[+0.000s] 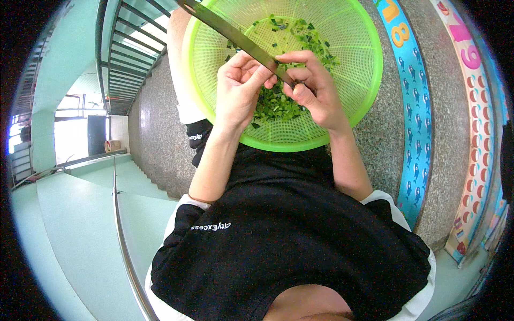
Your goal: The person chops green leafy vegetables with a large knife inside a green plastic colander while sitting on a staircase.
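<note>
A long knife (pixel 229 34) slants over a bright green plastic colander basket (pixel 367 80). My right hand (pixel 315 88) is closed around the knife's lower right end, its index finger reaching along the blade. Close beside it, my left hand (pixel 243 86) has curled fingers, and its thumb tip meets the blade edge. Whether those fingers pinch anything is hidden. Chopped green leaves (pixel 281 106) lie in the basket beneath both hands, with more pieces (pixel 315 42) scattered up its far right side. The basket rests at my lap.
Speckled stone stairs (pixel 160 132) surround me, their risers at right bearing a blue decorated strip (pixel 415 120) and a cream decorated strip (pixel 476 132). Dark metal railings (pixel 132 40) stand at left. A metal handrail (pixel 120 224) runs along the lower left.
</note>
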`<state>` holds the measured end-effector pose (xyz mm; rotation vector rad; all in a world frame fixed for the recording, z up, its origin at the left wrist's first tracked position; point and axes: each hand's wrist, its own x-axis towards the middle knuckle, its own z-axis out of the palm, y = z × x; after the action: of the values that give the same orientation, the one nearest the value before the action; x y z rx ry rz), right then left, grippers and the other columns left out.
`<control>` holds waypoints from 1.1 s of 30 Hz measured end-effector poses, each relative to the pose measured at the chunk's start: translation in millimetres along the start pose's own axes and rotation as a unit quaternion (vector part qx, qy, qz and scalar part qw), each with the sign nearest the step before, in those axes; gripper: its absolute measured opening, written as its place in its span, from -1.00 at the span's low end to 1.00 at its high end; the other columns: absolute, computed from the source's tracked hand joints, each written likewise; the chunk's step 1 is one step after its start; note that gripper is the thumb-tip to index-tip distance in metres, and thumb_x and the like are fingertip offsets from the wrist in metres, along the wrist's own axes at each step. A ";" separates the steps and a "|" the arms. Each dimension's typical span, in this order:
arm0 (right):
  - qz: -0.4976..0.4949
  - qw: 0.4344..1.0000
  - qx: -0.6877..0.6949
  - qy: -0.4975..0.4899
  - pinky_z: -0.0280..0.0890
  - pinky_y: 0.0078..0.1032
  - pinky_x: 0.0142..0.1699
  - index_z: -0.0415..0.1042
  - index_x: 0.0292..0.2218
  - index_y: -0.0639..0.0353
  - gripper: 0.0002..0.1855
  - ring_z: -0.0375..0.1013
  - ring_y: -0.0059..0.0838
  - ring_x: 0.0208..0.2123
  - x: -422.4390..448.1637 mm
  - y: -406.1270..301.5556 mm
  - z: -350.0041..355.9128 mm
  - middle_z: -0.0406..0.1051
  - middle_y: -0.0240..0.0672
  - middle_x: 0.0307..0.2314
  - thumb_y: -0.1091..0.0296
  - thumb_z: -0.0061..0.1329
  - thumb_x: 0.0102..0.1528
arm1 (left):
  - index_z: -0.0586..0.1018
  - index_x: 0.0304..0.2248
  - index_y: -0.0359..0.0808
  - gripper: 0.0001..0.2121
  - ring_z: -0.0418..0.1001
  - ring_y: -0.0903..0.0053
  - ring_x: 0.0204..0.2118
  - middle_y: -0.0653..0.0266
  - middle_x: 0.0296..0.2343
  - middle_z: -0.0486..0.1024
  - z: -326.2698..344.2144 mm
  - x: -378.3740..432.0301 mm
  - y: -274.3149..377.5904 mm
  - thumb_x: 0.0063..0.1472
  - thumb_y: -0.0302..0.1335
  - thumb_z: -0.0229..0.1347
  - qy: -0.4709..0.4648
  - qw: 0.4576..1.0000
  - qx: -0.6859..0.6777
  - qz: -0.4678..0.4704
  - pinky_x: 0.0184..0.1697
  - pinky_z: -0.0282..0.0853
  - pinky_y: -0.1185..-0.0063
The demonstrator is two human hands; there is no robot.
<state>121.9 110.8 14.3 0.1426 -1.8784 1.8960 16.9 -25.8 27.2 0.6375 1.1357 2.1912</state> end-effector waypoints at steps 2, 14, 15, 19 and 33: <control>0.004 1.000 0.003 -0.002 0.09 -0.62 -0.41 0.31 0.00 0.21 -0.55 0.25 -0.68 -0.59 -0.3 2.1 -0.2 0.46 -0.44 -0.61 0.17 0.00 0.15 | 0.49 -0.20 -0.42 -0.85 0.43 0.65 -0.46 0.29 -0.40 0.53 2.1 -0.1 -0.7 0.22 -0.64 0.09 -0.011 1.000 -0.003 0.003 -0.38 0.33 0.71; -0.025 0.998 -0.045 0.025 0.10 -0.67 -0.45 0.38 -0.08 0.25 -0.66 0.28 -0.69 -0.61 2.0 1.2 2.9 0.46 -0.38 -0.61 0.29 0.00 0.15 | 0.51 -0.32 -0.38 -0.87 0.26 0.71 -0.63 0.37 -0.60 0.41 -2.3 0.1 -2.0 0.31 -0.48 0.01 0.009 0.998 0.021 -0.066 -0.57 0.13 0.73; -0.030 0.996 -0.066 0.045 0.10 -0.67 -0.46 0.39 -0.10 0.26 -0.67 0.27 -0.69 -0.62 2.1 5.3 2.7 0.43 -0.40 -0.63 0.27 0.00 0.15 | 0.51 -0.33 -0.38 -0.87 0.26 0.70 -0.63 0.37 -0.61 0.40 -5.5 0.8 -0.8 0.31 -0.48 0.01 -0.020 0.997 -0.027 -0.075 -0.57 0.13 0.72; 0.015 0.995 -0.042 0.094 0.08 -0.66 -0.49 0.35 -0.07 0.27 -0.62 0.24 -0.69 -0.64 2.4 10.4 -6.3 0.34 -0.47 -0.69 0.20 -0.02 0.18 | 0.51 -0.31 -0.37 -0.86 0.27 0.68 -0.61 0.35 -0.58 0.42 -3.9 2.2 3.3 0.30 -0.45 0.03 -0.030 0.995 -0.034 -0.091 -0.54 0.16 0.71; 0.026 0.999 -0.008 0.036 0.08 -0.65 -0.41 0.17 0.16 0.19 -0.40 0.22 -0.70 -0.63 2.3 -5.6 3.7 0.34 -0.48 -0.72 0.27 -0.01 0.13 | 0.54 -0.30 -0.43 -0.84 0.45 0.69 -0.53 0.27 -0.49 0.55 -5.3 3.2 -10.1 0.32 -0.47 0.04 0.035 0.993 0.117 -0.006 -0.50 0.29 0.75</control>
<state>121.1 107.6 20.6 0.0203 -1.8646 1.8936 14.0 -21.8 16.4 0.6532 1.4431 2.1018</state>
